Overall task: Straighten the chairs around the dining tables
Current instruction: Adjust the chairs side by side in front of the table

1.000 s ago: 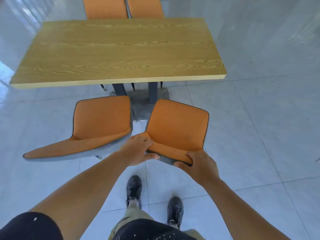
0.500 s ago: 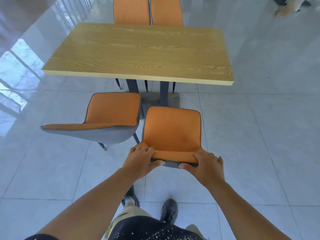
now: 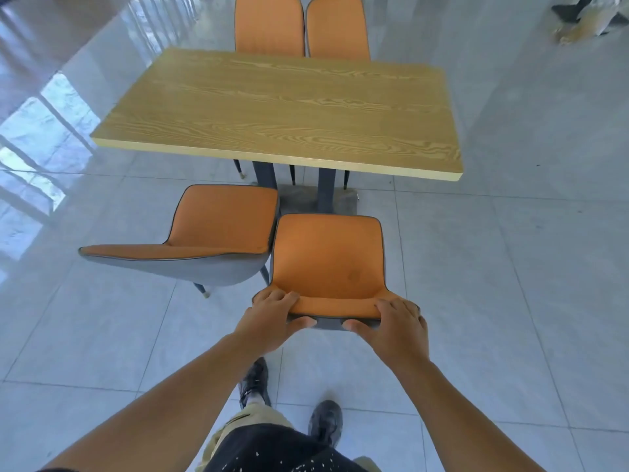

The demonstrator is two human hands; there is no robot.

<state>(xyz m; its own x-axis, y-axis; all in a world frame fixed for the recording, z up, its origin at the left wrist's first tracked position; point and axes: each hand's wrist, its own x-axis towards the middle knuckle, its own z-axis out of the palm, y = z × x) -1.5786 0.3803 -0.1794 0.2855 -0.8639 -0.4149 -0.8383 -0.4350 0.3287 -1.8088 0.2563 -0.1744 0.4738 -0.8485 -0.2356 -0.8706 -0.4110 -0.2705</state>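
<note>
both hands, left [image 3: 272, 316] and right [image 3: 396, 327], grip the near right chair [image 3: 328, 264] back, fingers curled over its top, facing the table [image 3: 282, 110].

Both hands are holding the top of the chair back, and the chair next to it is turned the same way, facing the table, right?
Not quite. The head view shows both hands on the chair back, but the neighbouring chair is turned sideways, its back pointing left.

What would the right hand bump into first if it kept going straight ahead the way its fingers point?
The right hand already grips the backrest top of the near orange chair. Going on forward it would pass over that seat, then probably meet the wooden table edge, though depth is hard to judge.
</note>
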